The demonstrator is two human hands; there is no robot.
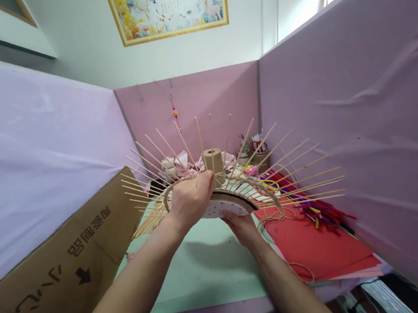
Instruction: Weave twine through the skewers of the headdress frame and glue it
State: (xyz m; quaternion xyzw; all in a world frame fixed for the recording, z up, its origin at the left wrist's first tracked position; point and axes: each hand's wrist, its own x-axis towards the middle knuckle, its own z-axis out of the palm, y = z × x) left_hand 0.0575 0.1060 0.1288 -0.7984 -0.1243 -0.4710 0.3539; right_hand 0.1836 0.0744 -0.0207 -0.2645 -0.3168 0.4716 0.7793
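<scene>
A round base [228, 209], its side covered in white red-dotted material with a dark band along the edge, is held up tilted above the table. Thin wooden sticks [296, 180] fan out from it all round. Jute twine [270, 189] loops about the sticks outside the base, and a loose length trails to the right. My left hand [192, 199] is closed at the near upper rim, over the twine and sticks; its fingertips are hidden. From below, my right hand [240, 226] grips the base with the thumb on its dotted side.
A green mat [198, 281] covers the table. Red sheets [316, 245] and colourful pipe cleaners [323, 215] lie at the right. A twine roll [213, 160] stands behind, near a pen holder [261, 156]. A cardboard panel [63, 271] leans at left; lilac partitions [366, 114] enclose the table.
</scene>
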